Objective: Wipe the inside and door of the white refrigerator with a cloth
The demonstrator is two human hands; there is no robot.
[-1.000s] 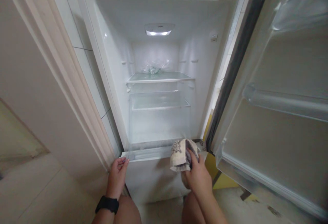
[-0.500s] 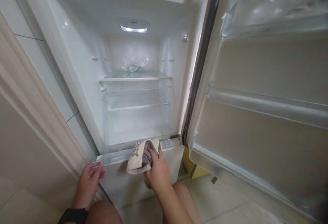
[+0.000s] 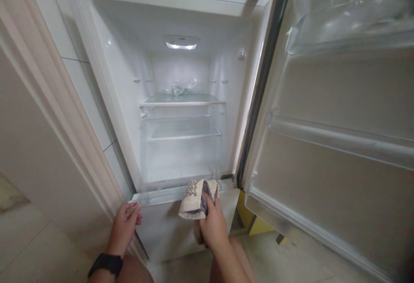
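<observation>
The view looks down from the person's head into an open, nearly bare fridge.

Nearest, at the bottom edge, are two bare forearms. The left wrist wears a black watch (image 3: 106, 264). The left hand (image 3: 124, 227) has its fingers (image 3: 134, 209) loosely spread. Their tips rest on the left corner of the fridge's front ledge (image 3: 158, 195) and hold nothing.

The right hand (image 3: 211, 227) is closed around a folded patterned cloth (image 3: 195, 195), with the thumb across its front. The cloth stands just above and ahead of the right fingers (image 3: 206, 200), pressed on the right part of the same ledge. Its longer side runs roughly up and away from the palm. The ledge runs sideways, from the left fingers across to the cloth. The right hand is the one on the cloth, and the left hand is well apart from it.

Just beyond the cloth is a clear drawer (image 3: 181, 158). Above that, farther from the fingers, is a glass shelf (image 3: 181, 99), with a crumpled clear bag (image 3: 178, 88) at its back. A lit lamp (image 3: 181, 44) sits in the ceiling of the compartment.

To the right of the right fingers the fridge door (image 3: 323, 188) stands wide open, with a clear rack (image 3: 339, 138) across it.
</observation>
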